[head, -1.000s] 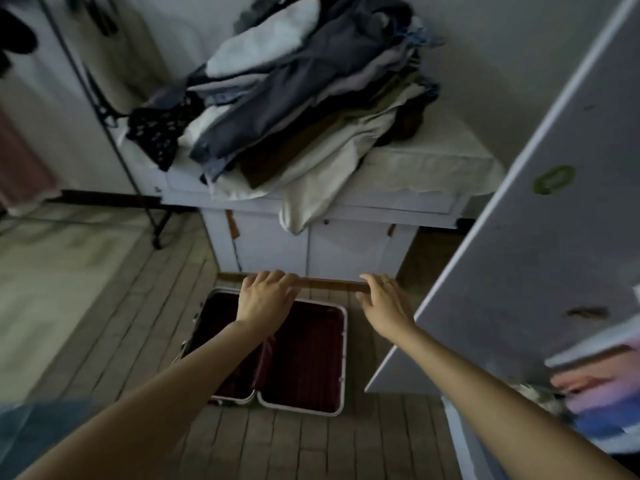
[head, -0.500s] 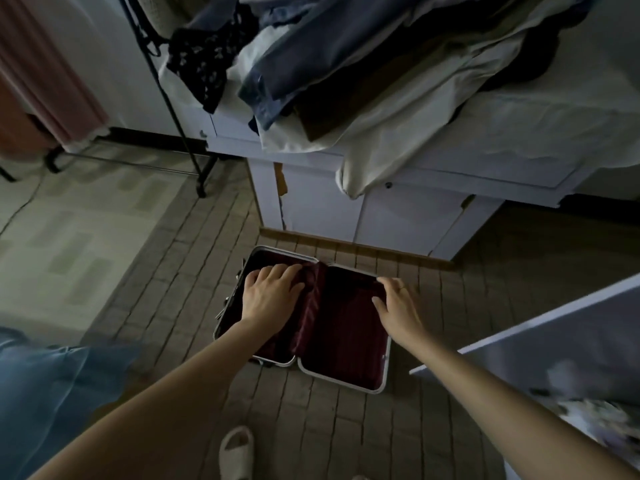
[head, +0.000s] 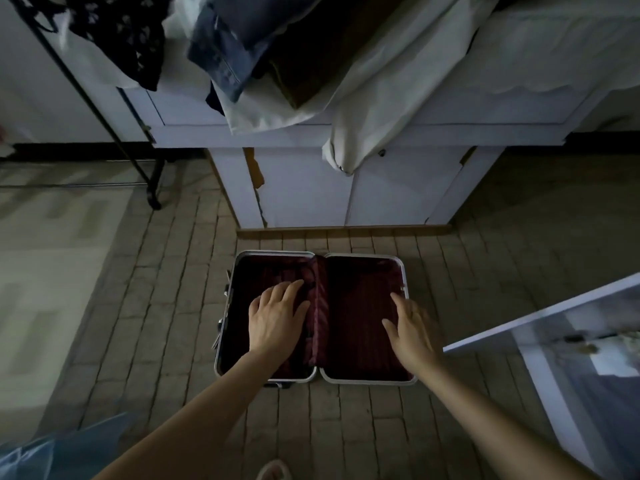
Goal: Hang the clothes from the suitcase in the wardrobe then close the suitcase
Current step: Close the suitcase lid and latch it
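**Both hands reach into the open suitcase**

At the bottom of the frame two bare forearms reach forward; the left hand [head: 275, 322] lies flat with fingers spread over the left half's lining, the right hand [head: 410, 323] hovers with fingers straight and loose near the right half's outer rim, pinching nothing. The suitcase [head: 404, 271] lies open flat on the brick floor [head: 166, 306] at centre frame; in the dim light it looks emptied, though I cannot be sure. A hard shell with a metal rim should be stiff and light; grip one half by its outer edge and fold it over. Beyond, a white cabinet [head: 304, 188] carries heaped clothes [head: 311, 46].
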